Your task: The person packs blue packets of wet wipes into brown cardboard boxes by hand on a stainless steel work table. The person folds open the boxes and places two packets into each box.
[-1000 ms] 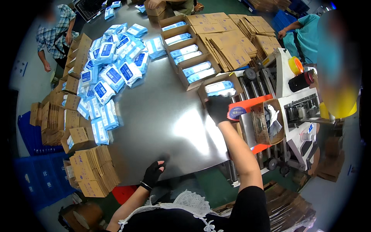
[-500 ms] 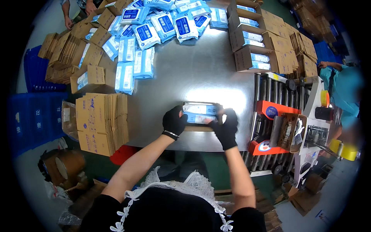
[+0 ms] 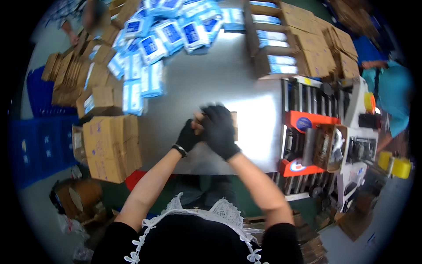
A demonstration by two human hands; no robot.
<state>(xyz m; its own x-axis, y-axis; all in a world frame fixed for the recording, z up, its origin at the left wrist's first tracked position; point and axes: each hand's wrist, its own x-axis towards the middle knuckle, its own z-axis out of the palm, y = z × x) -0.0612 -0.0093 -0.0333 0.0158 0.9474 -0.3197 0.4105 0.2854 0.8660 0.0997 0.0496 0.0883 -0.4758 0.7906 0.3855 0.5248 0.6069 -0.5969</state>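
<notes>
On the steel table before me lies a small brown cardboard box, mostly covered by my hands; only its right end shows. My right hand, in a black fingerless glove, lies across the top with fingers stretched out and somewhat blurred. At the box's left end my left hand, gloved alike, has its bare fingertips curled against it, partly behind the right hand. What the box holds is hidden now. Left of my hands stands a bundle of folded flat cartons.
Blue-and-white wipe packs heap at the far left. Open boxes of packs line the far right. To the right stands a roller conveyor sealing machine. A person in teal is beyond it; another person's hand shows far left.
The box stood open with two blue-and-white packs showing; now its top is covered. My right hand has swung left across it, and the left hand has shifted slightly left. The view has shifted.
</notes>
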